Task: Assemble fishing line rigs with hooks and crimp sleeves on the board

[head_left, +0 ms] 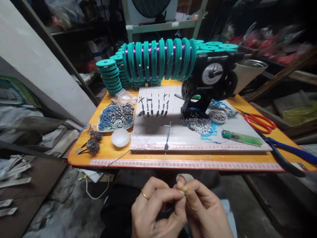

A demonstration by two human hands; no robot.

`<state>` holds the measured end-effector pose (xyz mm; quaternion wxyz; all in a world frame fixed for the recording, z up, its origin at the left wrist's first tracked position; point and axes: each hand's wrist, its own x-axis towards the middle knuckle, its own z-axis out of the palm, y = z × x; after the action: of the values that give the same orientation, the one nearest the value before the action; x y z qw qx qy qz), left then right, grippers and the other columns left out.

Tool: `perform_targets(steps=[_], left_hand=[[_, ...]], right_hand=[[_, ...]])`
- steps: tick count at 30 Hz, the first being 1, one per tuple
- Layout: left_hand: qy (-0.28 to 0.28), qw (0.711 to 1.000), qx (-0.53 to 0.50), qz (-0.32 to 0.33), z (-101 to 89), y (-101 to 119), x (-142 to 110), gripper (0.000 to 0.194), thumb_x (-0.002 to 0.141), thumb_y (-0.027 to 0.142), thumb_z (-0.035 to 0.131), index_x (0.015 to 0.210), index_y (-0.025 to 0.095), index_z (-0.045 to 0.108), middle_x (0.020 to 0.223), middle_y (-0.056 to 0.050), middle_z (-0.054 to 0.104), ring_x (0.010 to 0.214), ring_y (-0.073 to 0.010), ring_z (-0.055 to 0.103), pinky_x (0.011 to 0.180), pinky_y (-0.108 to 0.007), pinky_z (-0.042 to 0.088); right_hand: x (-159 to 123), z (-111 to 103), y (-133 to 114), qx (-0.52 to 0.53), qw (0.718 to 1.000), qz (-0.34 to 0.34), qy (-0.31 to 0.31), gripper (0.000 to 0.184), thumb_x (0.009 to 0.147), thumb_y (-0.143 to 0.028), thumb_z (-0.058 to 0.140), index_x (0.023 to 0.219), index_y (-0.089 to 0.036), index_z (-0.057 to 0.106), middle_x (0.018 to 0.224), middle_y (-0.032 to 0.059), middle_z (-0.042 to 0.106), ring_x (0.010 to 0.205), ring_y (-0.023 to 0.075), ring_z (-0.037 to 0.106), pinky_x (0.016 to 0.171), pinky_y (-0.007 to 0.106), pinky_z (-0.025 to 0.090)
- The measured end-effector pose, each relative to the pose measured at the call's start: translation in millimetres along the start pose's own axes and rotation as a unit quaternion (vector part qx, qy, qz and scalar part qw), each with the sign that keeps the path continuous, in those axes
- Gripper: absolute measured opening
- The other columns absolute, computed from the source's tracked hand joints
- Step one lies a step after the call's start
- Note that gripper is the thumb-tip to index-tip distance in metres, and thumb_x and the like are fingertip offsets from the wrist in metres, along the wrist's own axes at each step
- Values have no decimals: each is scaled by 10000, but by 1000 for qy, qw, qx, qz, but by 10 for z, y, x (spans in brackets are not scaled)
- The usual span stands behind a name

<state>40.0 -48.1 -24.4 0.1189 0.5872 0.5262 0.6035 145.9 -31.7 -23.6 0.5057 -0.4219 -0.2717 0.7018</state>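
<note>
My left hand [158,206], with a ring on one finger, is closed in a pinch below the table's front edge. Its fingertips meet those of my right hand [208,208], which is also pinched shut. A tiny bluish-green piece [184,193] shows between the fingertips, too small to name. A pale wrap [186,178] covers one finger of the right hand. Just beyond the hands, a line assembly with a spring and a dark sinker [166,146] hangs before the grey board [153,132]. Several similar sinkers [152,112] lie farther back.
Teal spools [158,59] sit on a black winding machine [210,79]. At left stand a tray of small metal parts [116,117], a white dish [120,138] and dark spiky clusters [92,143]. A green cutter [241,138], scissors [262,123] and pliers [292,150] lie at right.
</note>
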Motion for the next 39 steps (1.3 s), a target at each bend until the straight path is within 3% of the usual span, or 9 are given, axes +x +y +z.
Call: perform_targets(steps=[7, 13, 19, 23, 27, 33, 36, 39], left_hand=[[-11, 999, -42, 0, -9, -29, 24, 266, 794, 36, 683, 1010, 190, 690, 771, 1, 586, 582, -83, 480, 484, -190, 422], [3, 1000, -15, 2, -5, 2, 43, 186, 801, 17, 608, 830, 193, 662, 716, 14, 589, 545, -78, 462, 468, -199, 384], [15, 999, -32, -15, 74, 4, 4, 181, 796, 42, 636, 819, 219, 668, 702, 34, 557, 532, -76, 440, 465, -199, 362], [13, 999, -43, -28, 97, -16, -12, 188, 806, 55, 625, 847, 234, 663, 729, 32, 543, 539, -85, 429, 465, -211, 358], [-8, 999, -47, -7, 58, -40, 6, 238, 806, 73, 631, 985, 228, 615, 799, 17, 571, 543, -88, 467, 456, -212, 385], [21, 998, -46, -23, 110, -28, -8, 152, 838, 78, 606, 784, 220, 617, 690, 41, 532, 538, -83, 445, 485, -223, 343], [34, 996, -66, -44, 145, -23, -17, 149, 834, 87, 600, 859, 232, 620, 718, 40, 543, 540, -90, 452, 465, -229, 335], [37, 997, -70, -19, 135, -30, -1, 215, 817, 47, 619, 926, 229, 656, 756, 33, 568, 540, -83, 453, 456, -219, 347]], right_hand=[[47, -57, -18, -9, 1000, -18, -8, 239, 718, -394, 849, 689, -193, 722, 742, 46, 691, 773, 180, 680, 752, 267, 563], [43, -45, -23, 15, 1000, -12, -9, 217, 726, -369, 851, 700, -192, 727, 733, 32, 683, 681, 130, 644, 736, 237, 546], [15, 19, -29, 80, 996, 29, 3, 294, 674, -403, 880, 667, -175, 695, 760, 19, 651, 614, 90, 582, 652, 209, 519], [4, 50, -34, 94, 995, 38, 0, 291, 652, -398, 895, 663, -184, 698, 767, 16, 654, 679, 107, 614, 669, 197, 516], [41, -5, 3, 77, 997, 8, -6, 256, 690, -386, 876, 653, -195, 709, 667, 3, 648, 637, 76, 588, 657, 140, 495], [133, -186, 134, 54, 993, -31, -100, 76, 796, -290, 805, 753, -242, 763, 836, 16, 713, 677, 75, 641, 658, 141, 522], [148, -208, 144, 51, 993, -43, -102, 63, 813, -286, 791, 768, -247, 770, 818, 14, 717, 664, 70, 643, 667, 138, 528], [157, -207, 120, 43, 993, -51, -95, 58, 817, -280, 788, 773, -245, 773, 798, 10, 723, 631, 54, 639, 641, 109, 517]])
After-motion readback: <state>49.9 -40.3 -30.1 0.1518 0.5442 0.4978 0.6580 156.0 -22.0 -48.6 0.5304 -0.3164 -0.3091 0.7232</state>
